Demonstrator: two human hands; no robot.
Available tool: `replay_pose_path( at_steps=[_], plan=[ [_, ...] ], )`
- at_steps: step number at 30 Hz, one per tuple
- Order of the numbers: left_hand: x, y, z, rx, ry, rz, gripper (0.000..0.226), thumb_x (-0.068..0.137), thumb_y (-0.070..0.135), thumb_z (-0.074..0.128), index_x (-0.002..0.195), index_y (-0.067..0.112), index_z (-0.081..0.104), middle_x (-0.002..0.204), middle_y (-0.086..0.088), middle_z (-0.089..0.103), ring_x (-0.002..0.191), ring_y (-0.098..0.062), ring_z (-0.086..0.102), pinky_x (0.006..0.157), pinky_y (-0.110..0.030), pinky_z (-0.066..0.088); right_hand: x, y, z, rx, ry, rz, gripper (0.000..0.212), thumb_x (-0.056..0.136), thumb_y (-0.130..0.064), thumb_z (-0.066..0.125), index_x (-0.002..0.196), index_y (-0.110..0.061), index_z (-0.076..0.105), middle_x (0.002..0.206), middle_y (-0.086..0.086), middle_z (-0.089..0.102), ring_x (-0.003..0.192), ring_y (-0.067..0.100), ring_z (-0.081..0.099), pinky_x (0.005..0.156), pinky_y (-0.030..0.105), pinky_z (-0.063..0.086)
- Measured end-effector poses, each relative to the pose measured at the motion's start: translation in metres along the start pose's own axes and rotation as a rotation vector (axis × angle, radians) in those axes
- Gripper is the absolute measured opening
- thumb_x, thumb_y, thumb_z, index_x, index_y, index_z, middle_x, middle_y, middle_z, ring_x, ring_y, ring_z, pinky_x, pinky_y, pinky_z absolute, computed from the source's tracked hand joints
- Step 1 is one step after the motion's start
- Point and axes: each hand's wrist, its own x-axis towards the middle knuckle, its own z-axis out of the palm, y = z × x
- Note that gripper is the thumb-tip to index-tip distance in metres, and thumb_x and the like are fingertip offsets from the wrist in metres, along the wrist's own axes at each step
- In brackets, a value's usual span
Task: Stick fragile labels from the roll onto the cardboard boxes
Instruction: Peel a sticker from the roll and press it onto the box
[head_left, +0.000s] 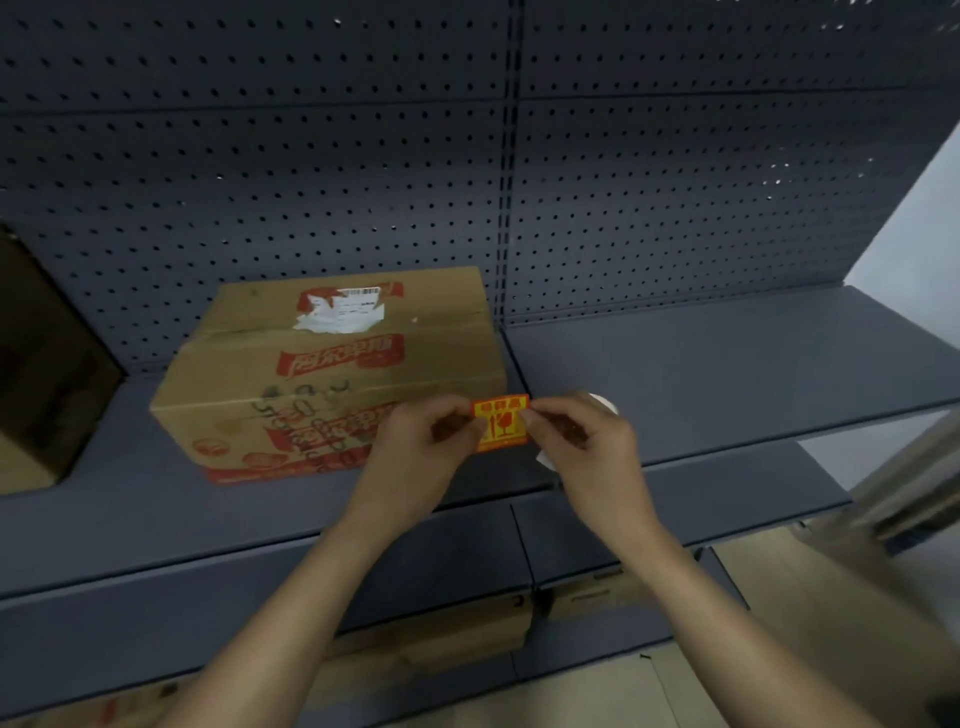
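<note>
An orange and yellow fragile label (501, 423) is stretched between my two hands, just in front of the right front corner of a cardboard box (332, 374). My left hand (415, 452) pinches the label's left edge. My right hand (587, 447) pinches its right edge. White backing paper from the roll (605, 402) peeks out behind and below my right hand; most of the roll is hidden. The box has red printing, a torn white shipping sticker on top, and stands on the grey shelf (727, 374).
A second, darker cardboard box (41, 374) stands at the left edge of the shelf. Grey pegboard (311, 156) backs the shelf. More cardboard boxes (441, 634) sit on a lower shelf under my arms. Floor shows at the right.
</note>
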Motion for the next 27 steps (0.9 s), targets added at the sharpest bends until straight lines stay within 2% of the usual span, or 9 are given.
replay_pose_path(
  at_steps=[3, 6, 9, 11, 14, 17, 20, 24, 27],
  plan=[
    [-0.005, -0.001, -0.007, 0.038, 0.03, 0.002, 0.021, 0.093, 0.016, 0.065, 0.073, 0.009, 0.064, 0.065, -0.01, 0.056, 0.058, -0.007, 0.046, 0.057, -0.026, 0.034, -0.001, -0.004, 0.006, 0.031, -0.024, -0.005, 0.006, 0.088, -0.014, 0.073, 0.094, -0.013, 0.076, 0.086, -0.007, 0.069, 0.082, 0.01, 0.065, 0.074, 0.026, 0.054],
    [-0.011, 0.0, -0.012, 0.048, 0.081, -0.014, 0.025, 0.093, 0.021, 0.065, 0.068, 0.019, 0.066, 0.057, 0.007, 0.053, 0.054, -0.003, 0.045, 0.055, -0.024, 0.032, -0.002, -0.007, 0.013, -0.01, -0.031, -0.06, 0.007, 0.089, -0.015, 0.072, 0.094, -0.012, 0.076, 0.088, -0.006, 0.069, 0.083, 0.008, 0.065, 0.073, 0.021, 0.052],
    [-0.016, 0.0, -0.014, 0.076, 0.124, -0.034, 0.027, 0.094, 0.029, 0.063, 0.067, 0.025, 0.064, 0.061, 0.008, 0.057, 0.058, -0.002, 0.048, 0.058, -0.027, 0.036, -0.004, -0.006, 0.02, -0.062, -0.041, -0.119, 0.006, 0.09, -0.014, 0.07, 0.094, -0.012, 0.074, 0.088, -0.006, 0.067, 0.082, 0.006, 0.063, 0.071, 0.019, 0.05],
    [-0.018, -0.002, -0.017, 0.122, 0.164, -0.078, 0.017, 0.089, 0.042, 0.061, 0.081, 0.028, 0.065, 0.072, 0.013, 0.066, 0.075, -0.001, 0.058, 0.069, -0.028, 0.046, -0.004, -0.005, 0.022, -0.053, -0.023, -0.126, 0.004, 0.09, -0.012, 0.07, 0.093, -0.012, 0.073, 0.088, -0.007, 0.065, 0.08, 0.007, 0.061, 0.07, 0.017, 0.048],
    [-0.021, 0.0, -0.027, 0.214, 0.237, -0.121, 0.031, 0.082, 0.054, 0.058, 0.106, 0.036, 0.067, 0.086, 0.021, 0.07, 0.094, -0.008, 0.064, 0.088, -0.033, 0.051, 0.001, -0.001, 0.019, -0.01, -0.023, -0.077, 0.002, 0.09, -0.011, 0.07, 0.09, -0.012, 0.072, 0.083, -0.001, 0.065, 0.073, 0.013, 0.058, 0.065, 0.02, 0.047],
    [-0.02, 0.006, -0.033, 0.378, 0.312, 0.098, 0.023, 0.087, 0.041, 0.065, 0.104, 0.026, 0.07, 0.093, 0.012, 0.069, 0.092, -0.011, 0.064, 0.081, -0.034, 0.052, 0.008, 0.008, 0.02, 0.052, -0.096, 0.035, 0.006, 0.09, -0.009, 0.069, 0.088, -0.014, 0.073, 0.077, 0.009, 0.062, 0.068, 0.02, 0.054, 0.062, 0.023, 0.044],
    [-0.005, -0.01, -0.035, 0.63, 0.352, 0.345, 0.039, 0.084, 0.039, 0.065, 0.114, 0.014, 0.069, 0.112, -0.005, 0.064, 0.115, -0.031, 0.053, 0.096, -0.043, 0.044, 0.012, 0.014, 0.025, 0.112, -0.122, 0.098, 0.008, 0.091, -0.011, 0.069, 0.088, -0.018, 0.073, 0.076, 0.012, 0.061, 0.067, 0.023, 0.052, 0.064, 0.025, 0.043],
    [0.011, -0.027, -0.036, 0.837, 0.219, 0.26, 0.066, 0.084, 0.058, 0.056, 0.135, 0.017, 0.058, 0.14, -0.007, 0.052, 0.142, -0.036, 0.032, 0.119, -0.06, 0.013, 0.018, 0.018, 0.03, 0.139, -0.123, 0.134, 0.006, 0.092, -0.014, 0.068, 0.093, -0.014, 0.074, 0.075, 0.01, 0.063, 0.069, 0.018, 0.053, 0.065, 0.023, 0.045],
    [0.017, -0.035, -0.033, 0.881, 0.205, 0.229, 0.067, 0.084, 0.065, 0.051, 0.132, 0.019, 0.061, 0.139, -0.004, 0.056, 0.136, -0.03, 0.044, 0.118, -0.057, 0.019, 0.02, 0.018, 0.032, 0.15, -0.113, 0.154, 0.006, 0.092, -0.013, 0.068, 0.091, -0.017, 0.073, 0.07, 0.007, 0.059, 0.067, 0.015, 0.051, 0.062, 0.018, 0.043]
  ],
)
